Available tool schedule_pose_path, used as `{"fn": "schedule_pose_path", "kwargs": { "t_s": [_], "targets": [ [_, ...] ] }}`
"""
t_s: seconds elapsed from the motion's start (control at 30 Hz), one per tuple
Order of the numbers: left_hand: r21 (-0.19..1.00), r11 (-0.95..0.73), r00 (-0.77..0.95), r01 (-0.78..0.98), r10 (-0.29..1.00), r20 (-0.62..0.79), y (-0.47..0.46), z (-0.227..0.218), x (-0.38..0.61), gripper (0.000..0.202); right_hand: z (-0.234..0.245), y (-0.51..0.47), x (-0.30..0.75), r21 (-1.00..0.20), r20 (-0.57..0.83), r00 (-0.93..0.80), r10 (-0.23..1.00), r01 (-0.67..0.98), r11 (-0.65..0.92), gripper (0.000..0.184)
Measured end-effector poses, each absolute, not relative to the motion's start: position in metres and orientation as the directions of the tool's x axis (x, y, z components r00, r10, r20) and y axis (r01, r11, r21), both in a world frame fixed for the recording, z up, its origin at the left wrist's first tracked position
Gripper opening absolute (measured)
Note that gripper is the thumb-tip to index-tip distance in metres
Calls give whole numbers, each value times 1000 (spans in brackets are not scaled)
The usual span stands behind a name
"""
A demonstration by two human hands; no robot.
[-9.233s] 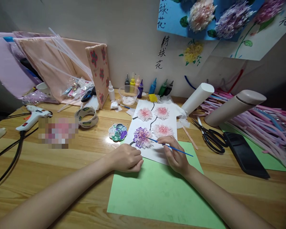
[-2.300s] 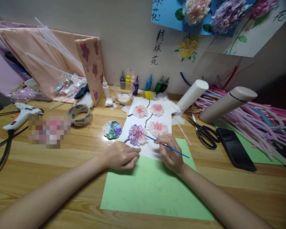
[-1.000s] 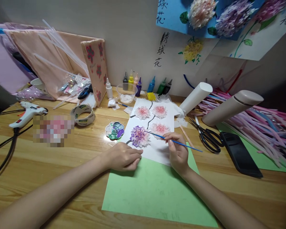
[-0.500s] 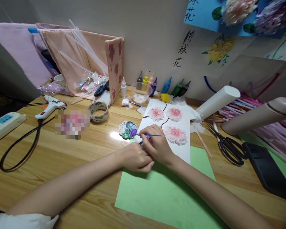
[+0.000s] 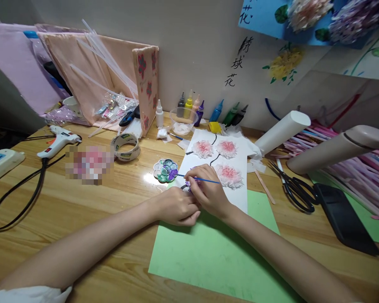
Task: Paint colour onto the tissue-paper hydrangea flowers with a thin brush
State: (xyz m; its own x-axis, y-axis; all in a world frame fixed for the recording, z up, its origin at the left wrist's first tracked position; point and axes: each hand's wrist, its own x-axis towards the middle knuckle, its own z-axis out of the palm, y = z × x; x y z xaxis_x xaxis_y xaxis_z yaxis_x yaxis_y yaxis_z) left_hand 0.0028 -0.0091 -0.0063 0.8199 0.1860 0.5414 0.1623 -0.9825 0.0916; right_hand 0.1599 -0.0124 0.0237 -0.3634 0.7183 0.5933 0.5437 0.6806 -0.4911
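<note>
Pinching the blue brush (image 5: 213,181), the right hand (image 5: 210,191) holds its tip over the right edge of the palette (image 5: 166,170), near purple paint. The left hand (image 5: 177,206) lies loosely curled over the white paper's (image 5: 239,201) near left corner; whether the hands touch, I cannot tell. A dragging wrist could smudge the purple flower (image 5: 187,184), mostly hidden behind fingers. The pixelated patch (image 5: 90,163) is unreadable.
</note>
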Motion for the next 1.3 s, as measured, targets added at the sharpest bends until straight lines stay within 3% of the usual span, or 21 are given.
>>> {"fn": "schedule_pose_path", "kwargs": {
  "t_s": [0.2,0.33,0.43,0.53,0.8,1.3],
  "targets": [
    [123,-979,789,165,206,578,-10,-4,2,24,10,-34,218,-598,707,-90,701,453,661,23],
    [138,-978,795,159,210,569,-9,-2,2,25,-8,-44,254,-788,593,235,770,367,494,21],
    [146,-978,813,151,207,545,-8,-1,2,24,-16,-43,262,-871,487,364,794,266,413,19],
    [147,-977,821,155,210,531,-7,0,2,23,-18,-41,259,-873,481,306,822,257,415,21],
    [156,-976,829,155,214,517,-7,0,2,24,-13,-48,255,-737,581,-4,814,422,528,20],
    [166,-974,824,155,220,522,-8,-1,2,23,-11,-46,254,-740,540,-39,841,454,496,22]
  ]
}}
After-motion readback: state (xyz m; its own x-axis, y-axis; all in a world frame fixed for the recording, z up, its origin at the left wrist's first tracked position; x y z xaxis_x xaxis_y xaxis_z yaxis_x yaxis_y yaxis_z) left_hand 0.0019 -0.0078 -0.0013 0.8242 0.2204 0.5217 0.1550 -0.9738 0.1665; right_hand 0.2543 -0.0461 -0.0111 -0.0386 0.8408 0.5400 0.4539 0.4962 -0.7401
